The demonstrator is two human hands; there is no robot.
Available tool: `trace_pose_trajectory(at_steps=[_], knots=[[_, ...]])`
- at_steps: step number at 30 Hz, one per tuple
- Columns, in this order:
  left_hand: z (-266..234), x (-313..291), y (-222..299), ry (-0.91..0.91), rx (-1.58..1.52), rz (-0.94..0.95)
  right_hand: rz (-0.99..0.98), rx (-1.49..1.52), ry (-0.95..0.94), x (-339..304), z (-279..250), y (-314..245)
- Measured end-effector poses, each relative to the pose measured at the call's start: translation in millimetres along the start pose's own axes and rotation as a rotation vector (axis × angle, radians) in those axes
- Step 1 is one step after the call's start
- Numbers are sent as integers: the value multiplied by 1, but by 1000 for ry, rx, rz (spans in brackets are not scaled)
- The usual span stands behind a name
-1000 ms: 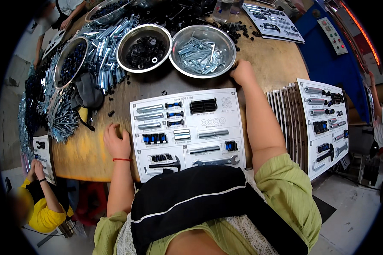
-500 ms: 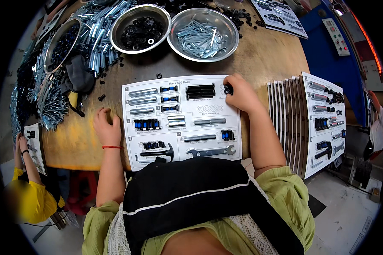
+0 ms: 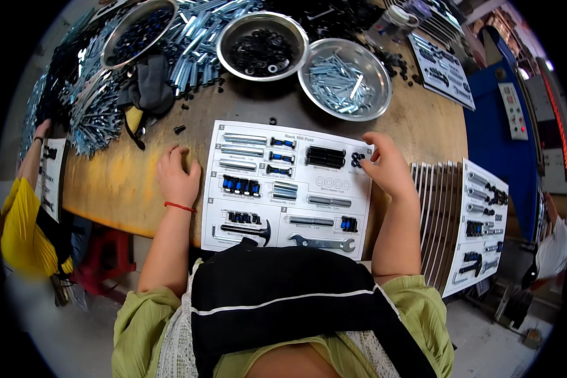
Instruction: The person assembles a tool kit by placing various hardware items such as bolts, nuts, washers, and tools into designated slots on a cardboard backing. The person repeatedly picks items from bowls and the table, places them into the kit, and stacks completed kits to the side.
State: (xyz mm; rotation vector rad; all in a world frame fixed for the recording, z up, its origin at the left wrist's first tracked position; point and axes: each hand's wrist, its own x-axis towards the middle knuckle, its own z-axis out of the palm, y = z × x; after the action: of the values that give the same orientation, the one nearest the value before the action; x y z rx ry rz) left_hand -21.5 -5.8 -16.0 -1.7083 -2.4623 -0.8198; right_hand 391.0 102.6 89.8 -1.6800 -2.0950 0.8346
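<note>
A white printed card (image 3: 273,177) with bolts, metal sleeves, an open-end wrench (image 3: 324,242) and a hex key on it lies in front of me. At its upper right corner sits a small cluster of black nuts (image 3: 357,159). My right hand (image 3: 389,167) is right beside that cluster, its thumb and forefinger apart, the thumb tip close to the nuts. Thick black bolts (image 3: 325,157) lie just left of the nuts. Off the card's left edge, my left hand (image 3: 177,175) rests on the table with loosely bent, parted fingers and holds nothing.
Metal bowls hold black washers (image 3: 263,51) and silver bolts (image 3: 339,85) beyond the card. Loose sleeves and wrenches (image 3: 94,120) pile up at the far left, near a dark glove (image 3: 148,88). Filled cards (image 3: 475,220) stand stacked at right. A co-worker in yellow (image 3: 28,220) is at left.
My right thumb and forefinger have parted from the black nuts, which now show on the card. The view has shifted, moving the scene rightward. My left hand stays beside the card.
</note>
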Motion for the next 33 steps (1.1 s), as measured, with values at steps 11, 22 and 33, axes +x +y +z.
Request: trace_pose_trajectory(at_steps=[11,22,33], knots=[[-13,-4,-26,-13,-100,-54,-461,-321,134,165,68,-117],[-21,-6,-42,-10,-137,-86,-121,-733,-185,286,128,-156],[-20,-8,-48,-22,-150,-104,-104,-752,-112,246,127,-182]])
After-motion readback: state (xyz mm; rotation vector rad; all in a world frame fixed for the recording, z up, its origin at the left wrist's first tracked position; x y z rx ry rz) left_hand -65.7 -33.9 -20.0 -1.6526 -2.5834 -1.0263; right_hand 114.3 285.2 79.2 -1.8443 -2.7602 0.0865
